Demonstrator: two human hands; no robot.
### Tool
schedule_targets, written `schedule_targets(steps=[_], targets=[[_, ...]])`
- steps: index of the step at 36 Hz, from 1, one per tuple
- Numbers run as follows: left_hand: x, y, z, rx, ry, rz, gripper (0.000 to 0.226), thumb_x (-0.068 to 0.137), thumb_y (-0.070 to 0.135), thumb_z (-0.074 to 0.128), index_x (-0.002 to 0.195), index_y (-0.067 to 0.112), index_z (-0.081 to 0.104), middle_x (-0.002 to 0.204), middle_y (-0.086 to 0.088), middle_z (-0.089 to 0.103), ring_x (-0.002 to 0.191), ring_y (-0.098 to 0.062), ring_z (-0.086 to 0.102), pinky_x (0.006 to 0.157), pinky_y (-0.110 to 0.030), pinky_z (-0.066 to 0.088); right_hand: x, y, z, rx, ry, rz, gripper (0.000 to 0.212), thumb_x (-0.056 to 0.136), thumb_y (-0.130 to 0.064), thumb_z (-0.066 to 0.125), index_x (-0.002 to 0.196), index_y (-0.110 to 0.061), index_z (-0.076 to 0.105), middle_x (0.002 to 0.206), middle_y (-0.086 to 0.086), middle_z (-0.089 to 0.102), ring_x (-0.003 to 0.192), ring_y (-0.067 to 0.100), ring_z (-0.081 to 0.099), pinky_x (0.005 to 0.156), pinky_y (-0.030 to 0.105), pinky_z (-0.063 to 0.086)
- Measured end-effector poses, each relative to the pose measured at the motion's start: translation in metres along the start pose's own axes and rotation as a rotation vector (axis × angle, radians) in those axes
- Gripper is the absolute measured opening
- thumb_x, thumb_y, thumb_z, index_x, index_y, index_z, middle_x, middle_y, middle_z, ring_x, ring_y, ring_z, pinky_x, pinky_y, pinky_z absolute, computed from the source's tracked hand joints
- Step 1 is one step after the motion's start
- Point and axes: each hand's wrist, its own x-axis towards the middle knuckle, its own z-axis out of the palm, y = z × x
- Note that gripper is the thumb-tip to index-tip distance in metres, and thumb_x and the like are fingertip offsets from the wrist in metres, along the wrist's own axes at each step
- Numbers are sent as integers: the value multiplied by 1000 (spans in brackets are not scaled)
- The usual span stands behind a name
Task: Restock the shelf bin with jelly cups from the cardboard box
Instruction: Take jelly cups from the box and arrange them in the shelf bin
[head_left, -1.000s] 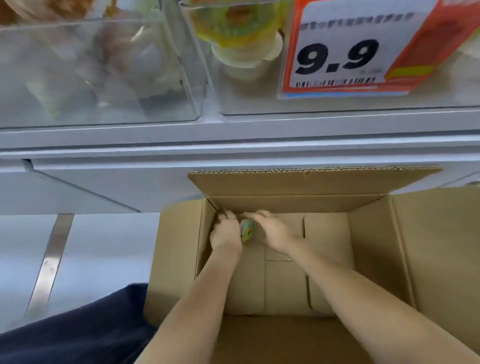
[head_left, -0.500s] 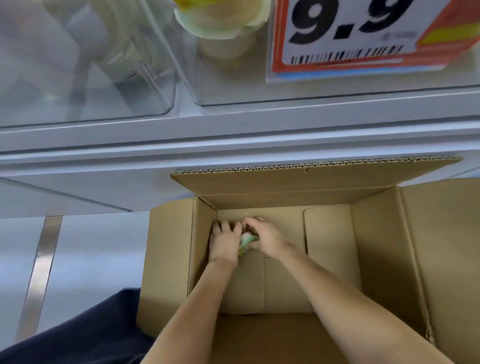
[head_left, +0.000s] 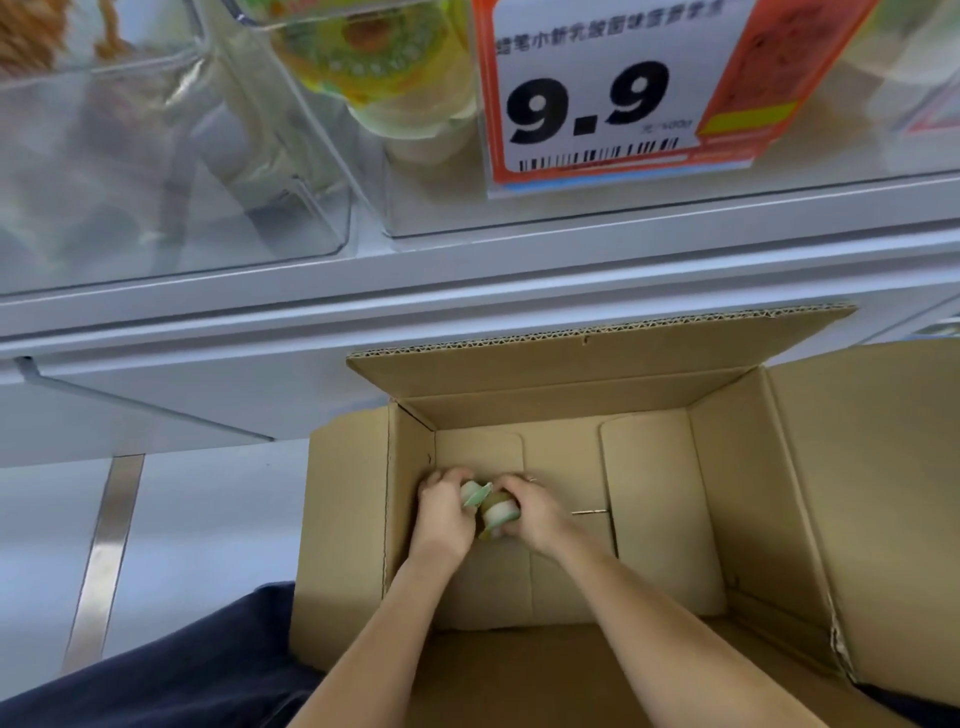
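Under the shelf (head_left: 467, 291), at the box's (head_left: 649, 493) nine o'clock corner, jelly cups (head_left: 491, 506) are gripped by curled left hand (head_left: 445, 512) and right hand (head_left: 532, 512) fingers; both should be lifted together, held snugly.

Orange price tag (head_left: 618, 93), grey floor (head_left: 208, 519)

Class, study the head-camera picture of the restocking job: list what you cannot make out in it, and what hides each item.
- Number of jelly cups: head view, left hand and right hand cover them.
- Small print on the price tag: head view, blurred.
- Shelf bin contents: head view, top edge cuts them off.
- Cardboard box near floor: head view, forearms hide it.
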Motion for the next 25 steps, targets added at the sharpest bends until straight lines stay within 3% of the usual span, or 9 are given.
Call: schedule_targets(steps=[3,7,10,13,18,21,25], targets=[[-2,5,-11,-134,-5,-34,41,81,-4,63,116,18,59,112,-2,60,104,-15,54,86,-18,40,-10,8,-11,95,40,24,50,68,-16,82,110,-26,57,112,4,60,98,20,56,80,25,45],[-7,19,-33,-438,-47,-50,48,69,-7,75,102,24,59,106,1,64,97,-13,60,76,-17,47,-36,6,-49,259,117,16,41,70,-6,81,97,-24,56,98,0,61,86,14,55,61,6,40],[-17,38,-56,-530,-106,36,50,66,-12,75,104,18,61,104,1,65,91,-9,60,68,-11,48,-65,-7,-86,371,102,30,38,76,-8,78,102,-24,55,96,-3,55,78,8,54,57,15,48],[-35,67,-85,-550,-173,181,50,66,-13,74,104,16,61,103,3,65,94,-13,62,72,-13,50,-99,-30,-128,347,119,-1,39,77,-12,78,105,-24,54,94,-1,52,68,7,55,55,25,51],[-75,125,-134,-498,-157,416,50,67,-10,75,97,28,63,106,1,67,96,-11,64,74,-13,50,-178,-90,-205,159,163,-212,35,74,-8,80,97,-19,56,90,1,56,51,-4,53,50,15,45],[-110,167,-161,-522,-132,561,47,71,-9,73,103,25,63,108,3,66,91,-6,66,76,-15,50,-228,-125,-247,23,371,-385,38,71,-14,83,94,-27,55,88,-10,57,66,-8,54,59,9,39],[-159,230,-198,-501,55,788,41,76,-1,73,97,31,59,103,13,63,89,6,61,77,-12,48,-277,-163,-297,74,725,-554,38,70,-23,82,99,-27,57,92,-12,59,70,1,56,66,14,45]])
